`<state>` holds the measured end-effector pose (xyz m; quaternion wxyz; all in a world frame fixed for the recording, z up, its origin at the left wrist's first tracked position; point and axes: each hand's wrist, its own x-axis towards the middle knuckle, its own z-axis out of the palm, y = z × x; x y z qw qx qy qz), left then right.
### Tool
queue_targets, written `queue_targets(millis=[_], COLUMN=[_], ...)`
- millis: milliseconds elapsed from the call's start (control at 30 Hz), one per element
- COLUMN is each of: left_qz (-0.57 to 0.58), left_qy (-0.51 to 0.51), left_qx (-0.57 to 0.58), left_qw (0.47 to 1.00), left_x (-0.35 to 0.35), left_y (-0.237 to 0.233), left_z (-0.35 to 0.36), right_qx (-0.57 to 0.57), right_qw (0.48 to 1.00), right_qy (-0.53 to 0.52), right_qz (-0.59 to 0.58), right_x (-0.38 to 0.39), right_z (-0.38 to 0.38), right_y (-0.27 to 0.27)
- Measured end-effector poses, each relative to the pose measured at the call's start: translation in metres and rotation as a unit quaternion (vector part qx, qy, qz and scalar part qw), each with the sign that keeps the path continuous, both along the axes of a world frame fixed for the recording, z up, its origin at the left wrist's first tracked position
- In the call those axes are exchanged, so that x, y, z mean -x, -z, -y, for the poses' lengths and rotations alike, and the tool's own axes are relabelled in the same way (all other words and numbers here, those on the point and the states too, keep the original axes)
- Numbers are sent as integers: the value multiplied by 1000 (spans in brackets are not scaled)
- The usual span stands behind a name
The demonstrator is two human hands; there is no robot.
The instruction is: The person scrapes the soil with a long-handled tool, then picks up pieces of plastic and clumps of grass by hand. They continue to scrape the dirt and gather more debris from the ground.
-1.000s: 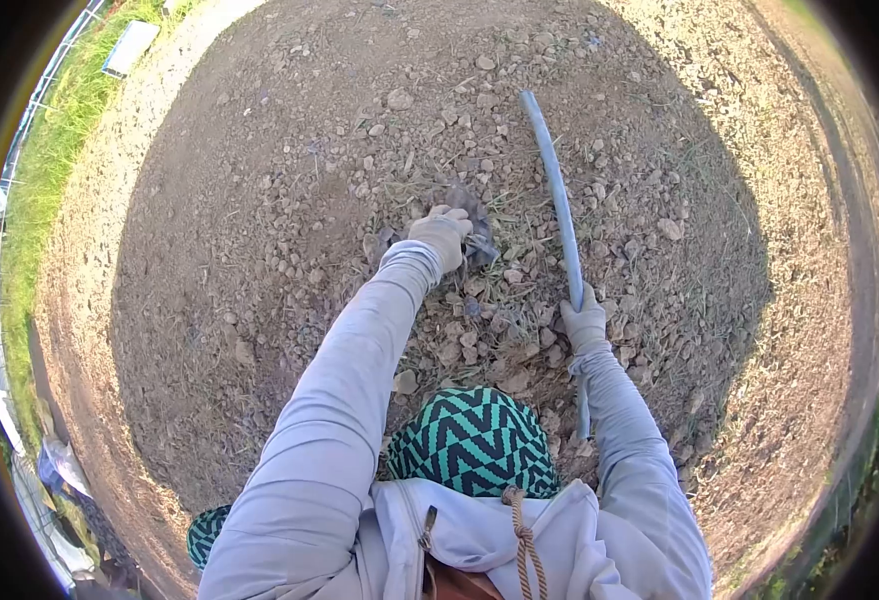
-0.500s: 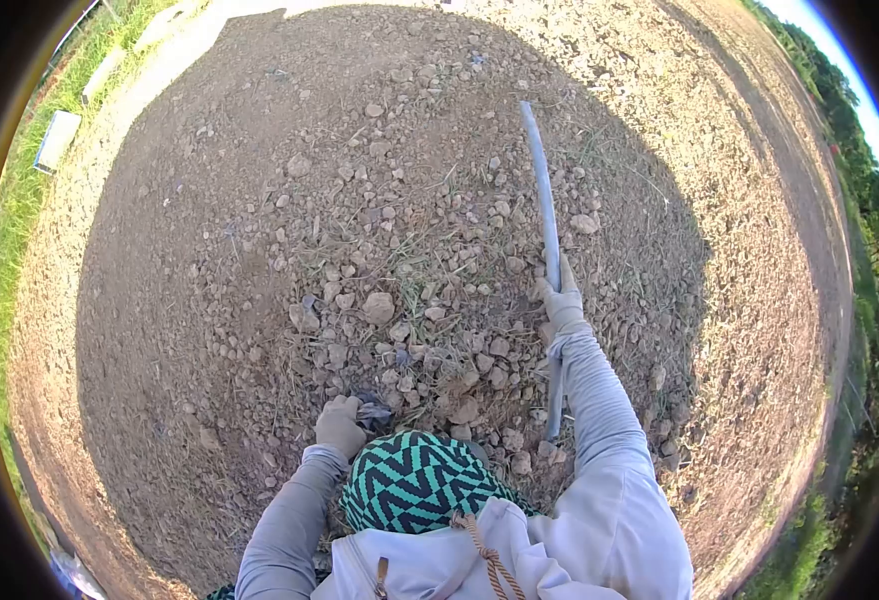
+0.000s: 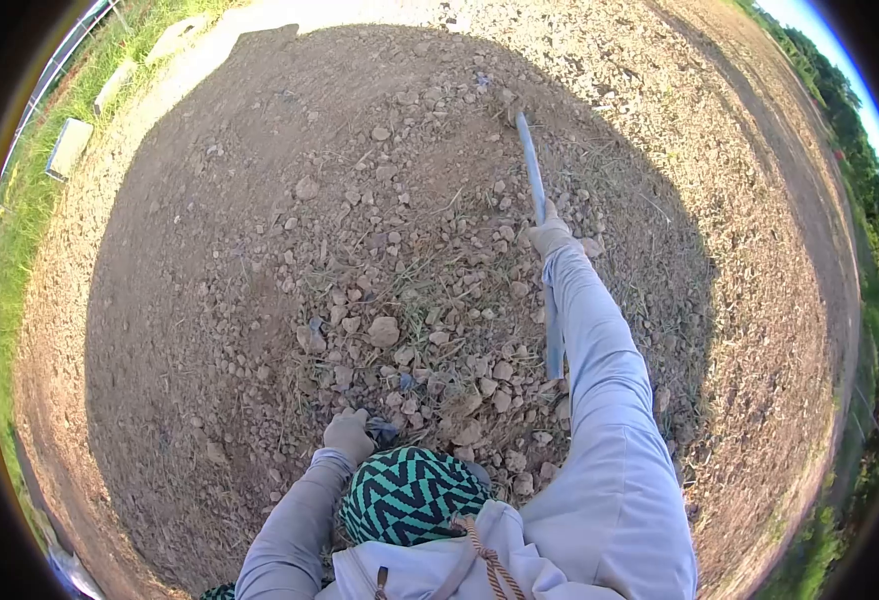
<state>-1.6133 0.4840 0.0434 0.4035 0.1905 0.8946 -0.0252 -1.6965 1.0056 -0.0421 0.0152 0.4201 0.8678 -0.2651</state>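
Observation:
My right hand (image 3: 550,232), in a light glove, is closed round a long blue-grey pole (image 3: 532,165). The far end of the pole meets the soil beside a brownish clump. Its near end (image 3: 555,360) lies beside my right forearm. Low down and close to my knee, my gloved left hand (image 3: 347,436) has its fingers curled at a dark crumpled scrap (image 3: 382,432), which looks like plastic film. My knee, in green and black zigzag cloth (image 3: 414,497), is just below that hand.
Loose stones and clods, with one larger stone (image 3: 383,331), cover the dry soil (image 3: 189,300). Bits of dry grass (image 3: 419,290) lie among them. Pale blocks (image 3: 69,148) stand in green grass at the left edge, and trees line the far right.
My right hand has moved forward, carrying the pole away from me, and my arm is straighter. My left hand stays low by the scrap. The view has tilted slightly.

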Motion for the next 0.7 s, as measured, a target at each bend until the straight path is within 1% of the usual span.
queue_targets(millis=[33, 100, 167, 233, 267, 367, 467, 567, 667, 700], left_qz=[0, -1, -7, -13, -17, -19, -44, -102, -24, -13], left_qy=[2, 7, 11, 5, 1, 16, -5, -91, -117, -70], left_qx=[2, 5, 5, -6, -12, 0, -71, -164, -164, -131], left_qw=[1000, 1000, 1000, 1000, 1000, 1000, 996, 977, 979, 989], left_x=[0, 0, 0, 0, -1, -5, -12, -19, -7, 1], left_y=[1, 3, 5, 22, 27, 7, 3, 9, -13, -19], left_z=[1, 1, 3, 11, 14, 6, 15, 31, 47, 57], right_qx=[44, 126, 100, 109, 131, 182, 184, 214, 160, 154], right_qw=[998, 991, 989, 983, 978, 961, 948, 922, 883, 862], right_qy=[-13, -50, -106, -147, -158, -206, -259, -319, -434, -474], right_qz=[31, -15, 8, 33, 33, 28, 16, 47, 76, 95], right_x=[-7, -30, -54, -76, -87, -119, -146, -168, -179, -178], right_z=[24, 62, 98, 127, 141, 180, 213, 241, 261, 262], right_y=[-16, -17, -28, -14, -16, -36, -42, -49, -69, -80])
